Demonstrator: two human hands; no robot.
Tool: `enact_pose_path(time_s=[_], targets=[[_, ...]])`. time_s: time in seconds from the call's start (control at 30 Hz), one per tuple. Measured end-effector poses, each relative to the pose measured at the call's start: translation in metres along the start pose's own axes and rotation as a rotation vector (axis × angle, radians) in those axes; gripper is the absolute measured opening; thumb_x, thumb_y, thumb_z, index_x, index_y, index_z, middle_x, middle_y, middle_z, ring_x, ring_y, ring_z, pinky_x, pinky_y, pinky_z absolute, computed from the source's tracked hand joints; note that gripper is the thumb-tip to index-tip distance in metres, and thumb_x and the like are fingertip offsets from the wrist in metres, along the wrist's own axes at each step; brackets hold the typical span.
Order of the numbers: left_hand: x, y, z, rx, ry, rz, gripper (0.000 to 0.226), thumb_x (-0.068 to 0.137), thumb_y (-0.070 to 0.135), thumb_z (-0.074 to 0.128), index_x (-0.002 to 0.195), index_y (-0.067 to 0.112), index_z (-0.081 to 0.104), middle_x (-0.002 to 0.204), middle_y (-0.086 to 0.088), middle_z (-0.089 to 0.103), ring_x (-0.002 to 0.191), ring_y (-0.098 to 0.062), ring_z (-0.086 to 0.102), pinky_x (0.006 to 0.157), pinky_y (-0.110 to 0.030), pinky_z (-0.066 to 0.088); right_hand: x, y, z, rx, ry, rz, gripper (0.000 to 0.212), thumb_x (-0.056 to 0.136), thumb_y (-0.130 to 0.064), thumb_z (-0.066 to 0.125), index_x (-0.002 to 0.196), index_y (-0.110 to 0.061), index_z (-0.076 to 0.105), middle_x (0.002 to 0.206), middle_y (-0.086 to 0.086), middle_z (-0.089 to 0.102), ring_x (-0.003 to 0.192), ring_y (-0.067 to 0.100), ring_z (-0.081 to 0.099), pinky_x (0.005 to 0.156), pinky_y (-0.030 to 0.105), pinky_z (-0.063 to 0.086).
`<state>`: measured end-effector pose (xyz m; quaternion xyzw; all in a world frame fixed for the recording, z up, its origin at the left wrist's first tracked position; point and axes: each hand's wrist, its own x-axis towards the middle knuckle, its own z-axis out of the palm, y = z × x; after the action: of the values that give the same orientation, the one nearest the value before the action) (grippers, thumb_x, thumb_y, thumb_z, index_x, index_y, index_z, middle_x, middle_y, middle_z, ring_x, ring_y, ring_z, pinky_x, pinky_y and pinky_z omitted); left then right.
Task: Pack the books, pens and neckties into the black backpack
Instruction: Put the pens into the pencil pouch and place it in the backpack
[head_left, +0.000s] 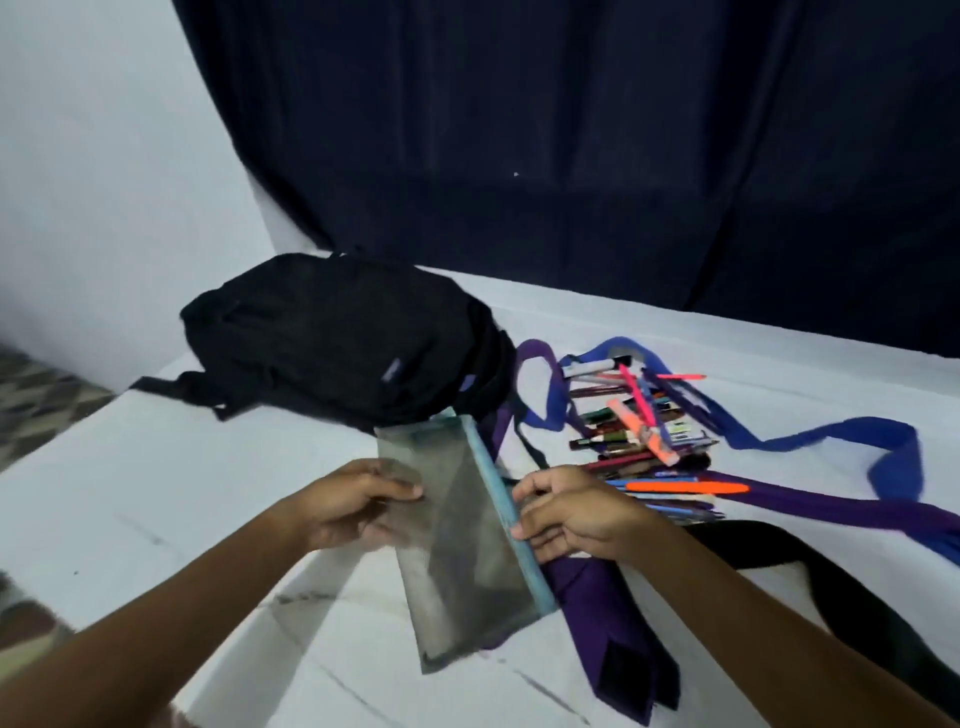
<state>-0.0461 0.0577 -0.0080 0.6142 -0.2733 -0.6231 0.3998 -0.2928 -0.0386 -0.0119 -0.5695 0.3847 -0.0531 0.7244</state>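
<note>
Both my hands hold a see-through grey mesh pouch (467, 540) with a light-blue zip edge, just above the white table. My left hand (358, 504) grips its left side and my right hand (576, 514) pinches the zip edge. The black backpack (337, 338) lies flat at the back left, apart from my hands. A heap of pens (644, 441) and markers sits to the right of the pouch. A purple necktie (608, 618) lies under the pouch's right edge, a blue necktie (852, 441) curls at the right, and a black necktie (810, 566) lies under my right forearm.
The white table (171, 467) ends at the left, where patterned floor (36, 389) shows. A dark curtain (571, 130) hangs behind the table. No books are visible.
</note>
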Motion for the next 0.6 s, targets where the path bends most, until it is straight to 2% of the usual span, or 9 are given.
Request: enact_pose_path(time_s=[0.1,0.17,0.2,0.27,0.3,0.33,0.4,0.5,0.6], targets=[[-0.021,-0.024,-0.031,-0.029,-0.052,-0.111,0.058,0.041,0.011,0.099,0.090,-0.005,0.071,0.078,-0.024,0.068,0.059,-0.028,0.071,0.048,-0.036,0.059,0.009,0.005,0.015,-0.152,-0.078,0.049,0.029,0.077,0.014,0.067,0.094,-0.007,0.058,0.074,0.006,0.067,0.060,0.015,0.067,0.055,0.028,0.055],[-0.027,-0.030,-0.047,0.014,-0.012,-0.145,0.068,0.035,0.021,0.101,0.089,-0.005,0.067,0.071,-0.027,0.066,0.058,-0.031,0.070,0.047,-0.035,0.058,0.014,0.006,0.019,-0.227,-0.086,0.062,0.029,0.076,0.013,0.069,0.095,-0.008,0.059,0.075,0.006,0.067,0.061,0.015,0.067,0.055,0.027,0.054],[-0.032,-0.027,-0.053,0.093,0.023,-0.161,0.066,0.040,0.026,0.100,0.088,-0.003,0.066,0.075,-0.030,0.067,0.063,-0.034,0.071,0.048,-0.033,0.058,0.016,0.006,0.021,-0.264,-0.083,0.061,0.029,0.076,0.012,0.070,0.095,-0.008,0.060,0.077,0.007,0.067,0.063,0.016,0.066,0.056,0.028,0.054],[-0.037,-0.014,-0.064,0.357,0.127,-0.170,0.051,0.065,0.033,0.088,0.092,-0.004,0.068,0.089,-0.028,0.071,0.078,-0.036,0.072,0.055,-0.030,0.057,0.017,0.004,0.025,-0.355,-0.062,0.039,0.027,0.076,0.009,0.073,0.093,-0.008,0.061,0.080,0.010,0.068,0.064,0.019,0.065,0.058,0.030,0.056],[-0.038,-0.006,-0.071,0.467,0.193,-0.156,0.042,0.077,0.030,0.080,0.097,-0.005,0.068,0.092,-0.023,0.073,0.082,-0.035,0.072,0.059,-0.030,0.056,0.016,0.003,0.027,-0.411,-0.042,0.027,0.026,0.076,0.006,0.074,0.092,-0.009,0.061,0.079,0.011,0.067,0.062,0.018,0.065,0.057,0.029,0.056],[-0.036,0.004,-0.077,0.532,0.256,-0.138,0.036,0.084,0.027,0.075,0.099,-0.004,0.069,0.091,-0.019,0.074,0.080,-0.032,0.072,0.061,-0.030,0.056,0.015,0.002,0.028,-0.465,-0.014,0.015,0.023,0.077,0.002,0.076,0.090,-0.010,0.061,0.077,0.011,0.067,0.060,0.017,0.064,0.054,0.027,0.055],[-0.031,0.024,-0.081,0.604,0.357,-0.078,0.031,0.083,0.027,0.075,0.097,0.000,0.070,0.087,-0.015,0.074,0.071,-0.024,0.068,0.060,-0.031,0.056,0.011,0.000,0.029,-0.539,0.050,-0.024,0.017,0.079,-0.005,0.076,0.086,-0.012,0.062,0.070,0.009,0.064,0.054,0.014,0.061,0.049,0.023,0.052],[-0.014,0.048,-0.054,0.724,0.331,0.033,0.030,0.082,0.032,0.076,0.094,0.006,0.069,0.088,-0.013,0.074,0.066,-0.018,0.064,0.058,-0.030,0.054,0.002,0.000,0.015,-0.518,0.164,-0.108,0.005,0.085,-0.009,0.070,0.085,-0.007,0.066,0.068,0.008,0.063,0.054,0.014,0.061,0.048,0.023,0.050],[0.008,0.059,-0.003,0.795,0.149,0.138,0.024,0.084,0.028,0.075,0.095,0.009,0.066,0.083,-0.011,0.072,0.064,-0.015,0.062,0.054,-0.028,0.050,-0.014,0.001,-0.015,-0.452,0.285,-0.172,0.003,0.088,-0.007,0.066,0.087,-0.009,0.068,0.069,0.006,0.065,0.058,0.015,0.061,0.052,0.024,0.047]])
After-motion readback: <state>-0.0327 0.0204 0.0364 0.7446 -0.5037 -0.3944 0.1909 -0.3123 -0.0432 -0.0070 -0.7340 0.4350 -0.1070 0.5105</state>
